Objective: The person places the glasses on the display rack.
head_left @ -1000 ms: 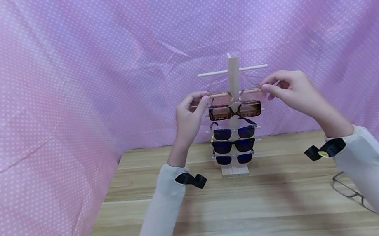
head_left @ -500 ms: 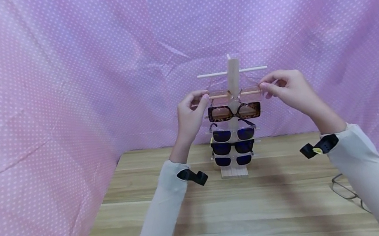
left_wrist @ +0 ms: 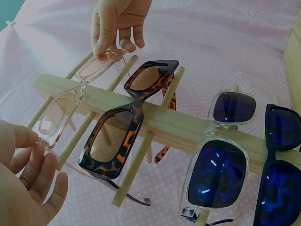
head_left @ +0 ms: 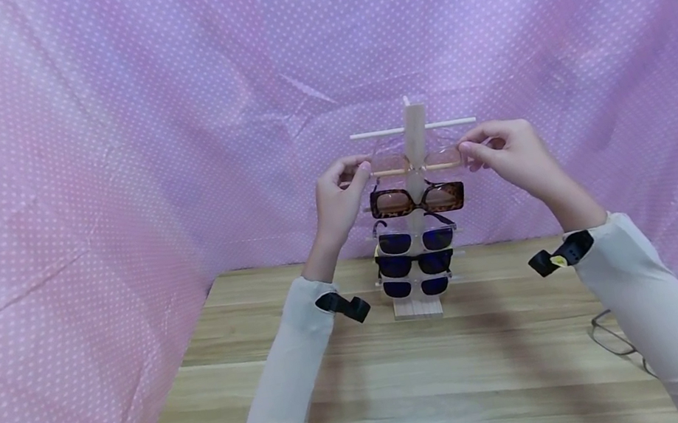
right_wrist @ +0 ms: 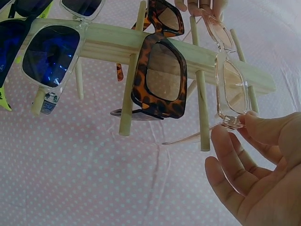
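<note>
Clear pinkish sunglasses (left_wrist: 56,115) are held level in front of the upper part of a wooden display stand (head_left: 415,135). My left hand (head_left: 339,196) pinches one outer corner of the frame between thumb and fingers. At the other corner my right hand (head_left: 515,159) does the same, as the right wrist view also shows with the clear frame (right_wrist: 230,89) between thumb and index finger. Just below hang tortoiseshell sunglasses (head_left: 417,200) on their own peg. In the right wrist view, the clear pair's temples reach back past the stand's pegs; whether the frame's weight rests on a peg I cannot tell.
Lower on the stand hang clear-framed dark sunglasses (head_left: 416,240), black sunglasses (head_left: 415,263) and another dark-lensed pair (head_left: 416,287). Thin-rimmed eyeglasses (head_left: 612,334) lie on the wooden table (head_left: 423,392), partly behind my right forearm. A pink dotted cloth (head_left: 234,147) hangs behind and beside the table.
The clear sunglasses have risen slightly and moved back toward the stand, off the tortoiseshell pair they overlapped in view. Both hands have moved with them, still pinching the corners.
</note>
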The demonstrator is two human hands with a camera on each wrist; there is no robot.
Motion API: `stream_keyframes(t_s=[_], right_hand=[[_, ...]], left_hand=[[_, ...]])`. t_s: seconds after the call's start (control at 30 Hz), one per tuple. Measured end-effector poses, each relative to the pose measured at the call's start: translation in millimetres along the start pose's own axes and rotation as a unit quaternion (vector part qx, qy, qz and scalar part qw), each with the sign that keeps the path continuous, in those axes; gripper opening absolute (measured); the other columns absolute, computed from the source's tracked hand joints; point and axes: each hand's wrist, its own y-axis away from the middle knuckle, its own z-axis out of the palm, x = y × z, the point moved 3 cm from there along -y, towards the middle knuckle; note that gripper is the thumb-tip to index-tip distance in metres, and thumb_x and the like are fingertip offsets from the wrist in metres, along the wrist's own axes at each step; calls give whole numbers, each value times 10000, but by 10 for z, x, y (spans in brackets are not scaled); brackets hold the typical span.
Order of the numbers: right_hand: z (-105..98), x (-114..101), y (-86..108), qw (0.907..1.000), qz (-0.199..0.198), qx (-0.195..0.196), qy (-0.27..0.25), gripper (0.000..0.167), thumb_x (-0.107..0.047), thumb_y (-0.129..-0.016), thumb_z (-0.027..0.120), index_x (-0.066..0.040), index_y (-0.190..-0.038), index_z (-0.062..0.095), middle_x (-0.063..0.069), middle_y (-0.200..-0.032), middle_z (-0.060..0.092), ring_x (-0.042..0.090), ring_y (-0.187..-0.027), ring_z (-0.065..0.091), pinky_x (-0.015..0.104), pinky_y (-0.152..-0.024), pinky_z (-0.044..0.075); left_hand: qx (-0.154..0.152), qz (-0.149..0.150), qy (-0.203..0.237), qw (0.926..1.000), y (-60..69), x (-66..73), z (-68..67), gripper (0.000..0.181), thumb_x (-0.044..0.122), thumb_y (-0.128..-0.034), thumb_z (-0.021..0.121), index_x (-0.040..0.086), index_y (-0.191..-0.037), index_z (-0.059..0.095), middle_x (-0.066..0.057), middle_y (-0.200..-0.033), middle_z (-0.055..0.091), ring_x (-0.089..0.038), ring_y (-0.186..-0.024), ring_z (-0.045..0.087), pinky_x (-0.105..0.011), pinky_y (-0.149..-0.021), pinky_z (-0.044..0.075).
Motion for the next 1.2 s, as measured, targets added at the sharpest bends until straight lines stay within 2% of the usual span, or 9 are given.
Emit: stream_keyframes(t_s=[0.33, 0.5, 0.8, 1.03, 1.2], right_hand=[[-12, 30, -17, 9997, 102, 36, -225, 217, -151, -988, 682, 36, -1075, 747, -91, -755, 726, 62, -652, 663, 175, -660, 549], [-2, 30, -15, 9998, 117, 23, -180, 221, -172, -996, 673, 23, -1071, 748, -70, -758, 729, 70, -662, 669, 180, -669, 553], [22, 55, 9, 9993, 180, -15, -316, 242, -187, -1001, 667, 28, -1087, 738, -52, -745, 727, 94, -654, 675, 167, -651, 543], [24, 67, 17, 9989, 174, -11, -432, 239, -168, -997, 671, 27, -1118, 735, -123, -755, 710, 47, -632, 667, 167, -643, 545], [28, 61, 18, 9986, 173, -40, -500, 246, -168, -1000, 666, 33, -1127, 728, -144, -763, 699, 51, -637, 672, 171, -645, 550]], left_hand=[[-54, -23, -41, 10000, -25, 31, 5, 192, 121, -993, 649, -8, -1110, 730, -131, -922, 702, -64, -802, 586, -195, -755, 500], [-43, -36, -57, 10000, -17, 44, -4, 189, 114, -991, 650, -11, -1110, 729, -169, -949, 710, -51, -796, 578, -189, -749, 487], [-52, -75, -32, 10000, -3, 13, 0, 192, 117, -986, 655, -3, -1115, 731, -29, -864, 674, -59, -791, 577, -191, -747, 483], [-34, -54, -29, 10000, 8, 4, 1, 193, 123, -985, 657, 6, -1117, 735, -63, -889, 694, -50, -785, 570, -193, -739, 464], [-49, -7, 25, 10000, 15, 3, -3, 194, 116, -983, 656, 0, -1121, 730, -17, -868, 675, -50, -783, 566, -191, -732, 464]])
